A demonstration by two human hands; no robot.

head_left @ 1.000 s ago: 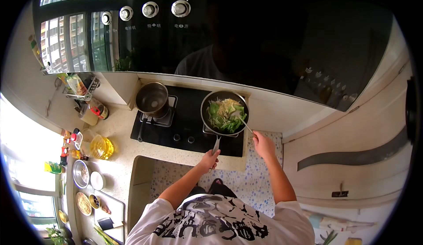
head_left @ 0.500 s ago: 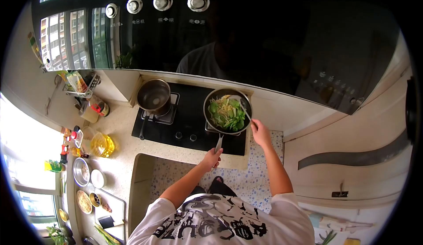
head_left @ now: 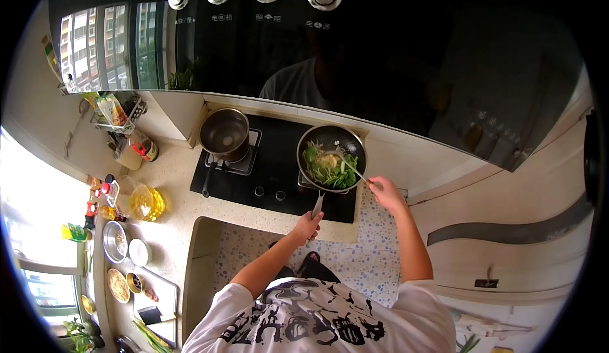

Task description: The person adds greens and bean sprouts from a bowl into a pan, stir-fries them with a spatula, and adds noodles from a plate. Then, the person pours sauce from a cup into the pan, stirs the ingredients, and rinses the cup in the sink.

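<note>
Stovetop (head_left: 274,147): greens (head_left: 343,176) in 1 pan (head_left: 344,138)

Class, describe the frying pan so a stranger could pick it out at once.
Find the black cooktop. At its right end is the frying pan, its handle held in the person's left hand. Unlike the pot, it holds leafy greens.

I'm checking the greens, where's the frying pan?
In the head view, the frying pan is over the right side of the hob, right of the saucepan, its handle in the left hand.
</note>
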